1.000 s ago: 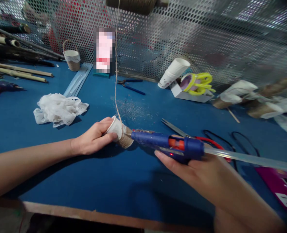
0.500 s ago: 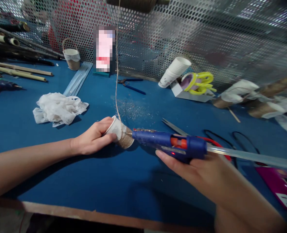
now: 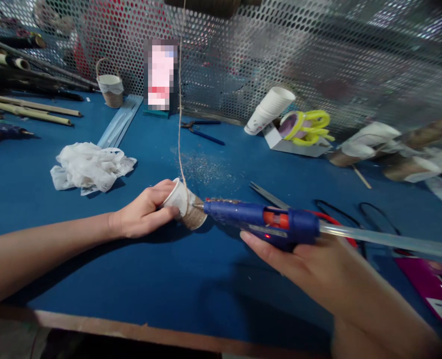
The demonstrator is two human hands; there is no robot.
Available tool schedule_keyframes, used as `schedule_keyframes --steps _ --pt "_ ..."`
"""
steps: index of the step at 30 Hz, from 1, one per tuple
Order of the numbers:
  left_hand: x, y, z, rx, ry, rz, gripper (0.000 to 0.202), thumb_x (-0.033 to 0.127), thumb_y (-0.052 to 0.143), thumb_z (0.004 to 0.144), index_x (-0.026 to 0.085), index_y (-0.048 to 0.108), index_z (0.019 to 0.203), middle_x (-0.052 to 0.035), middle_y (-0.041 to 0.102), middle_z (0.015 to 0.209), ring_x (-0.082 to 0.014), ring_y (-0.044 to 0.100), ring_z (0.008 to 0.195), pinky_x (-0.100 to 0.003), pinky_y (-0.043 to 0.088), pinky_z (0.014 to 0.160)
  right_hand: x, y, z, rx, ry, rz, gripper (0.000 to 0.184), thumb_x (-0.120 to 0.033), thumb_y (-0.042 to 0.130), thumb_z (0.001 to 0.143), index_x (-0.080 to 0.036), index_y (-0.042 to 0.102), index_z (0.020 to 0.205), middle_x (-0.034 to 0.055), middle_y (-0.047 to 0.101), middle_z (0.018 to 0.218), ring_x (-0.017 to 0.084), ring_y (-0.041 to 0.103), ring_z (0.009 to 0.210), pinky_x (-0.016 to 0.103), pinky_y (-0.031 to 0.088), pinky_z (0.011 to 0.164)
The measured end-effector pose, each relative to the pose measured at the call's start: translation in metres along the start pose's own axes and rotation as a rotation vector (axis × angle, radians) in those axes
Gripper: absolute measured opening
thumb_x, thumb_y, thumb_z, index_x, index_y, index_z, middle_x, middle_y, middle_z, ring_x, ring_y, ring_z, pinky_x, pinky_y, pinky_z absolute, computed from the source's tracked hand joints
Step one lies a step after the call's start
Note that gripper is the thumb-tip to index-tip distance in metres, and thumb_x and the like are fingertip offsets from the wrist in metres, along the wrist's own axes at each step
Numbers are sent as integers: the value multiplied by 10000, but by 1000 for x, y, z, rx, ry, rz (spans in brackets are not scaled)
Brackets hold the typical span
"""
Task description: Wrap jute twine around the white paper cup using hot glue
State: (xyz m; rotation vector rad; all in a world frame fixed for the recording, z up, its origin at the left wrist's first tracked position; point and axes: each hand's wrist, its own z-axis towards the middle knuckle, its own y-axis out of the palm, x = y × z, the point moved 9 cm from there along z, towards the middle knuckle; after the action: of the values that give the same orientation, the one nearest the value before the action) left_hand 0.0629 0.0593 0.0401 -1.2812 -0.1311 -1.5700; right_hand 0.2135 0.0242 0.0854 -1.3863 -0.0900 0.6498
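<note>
My left hand [image 3: 146,210] is closed around a white paper cup [image 3: 180,196], tilted with its mouth toward the upper left. Brown twine [image 3: 195,217] wraps the cup's lower part, and a strand of it [image 3: 179,124] runs up to a spool [image 3: 209,6] at the top edge. In my right hand [image 3: 299,267] is a blue hot glue gun [image 3: 251,217], its red light lit and a clear glue stick [image 3: 385,239] sticking out of the back. The gun's metal nozzle is at the cup's side, by the twine; whether it touches I cannot tell.
Scissors [image 3: 268,194] lie partly behind the glue gun. Crumpled white lace [image 3: 92,167], glue sticks [image 3: 119,122], pliers [image 3: 206,132] and a twine-wrapped cup basket [image 3: 111,92] are farther back. Stacked paper cups [image 3: 269,109] lean on a white box [image 3: 296,144] before the perforated metal screen [image 3: 228,65].
Almost nothing differs. Both hands, the cup and the glue gun hold nearly the same places; the view has shifted very slightly.
</note>
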Motion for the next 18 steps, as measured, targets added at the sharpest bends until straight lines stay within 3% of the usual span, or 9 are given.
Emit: schedule_keyframes --steps 12,18 --pt "1 1 2 -25 -26 -7 219 163 369 843 122 582 820 -96 620 904 -194 530 873 -367 400 867 -5 1 3 -32 -6 9 219 -279 511 804 -201 648 653 15 677 599 163 632 520 255 485 452" --pt "1 0 1 -13 -3 -6 209 168 386 847 128 582 786 -87 613 873 -180 516 823 -354 400 845 -1 -1 0 -11 -37 -18 258 -249 535 813 -218 679 601 -16 673 572 138 613 487 239 516 538"
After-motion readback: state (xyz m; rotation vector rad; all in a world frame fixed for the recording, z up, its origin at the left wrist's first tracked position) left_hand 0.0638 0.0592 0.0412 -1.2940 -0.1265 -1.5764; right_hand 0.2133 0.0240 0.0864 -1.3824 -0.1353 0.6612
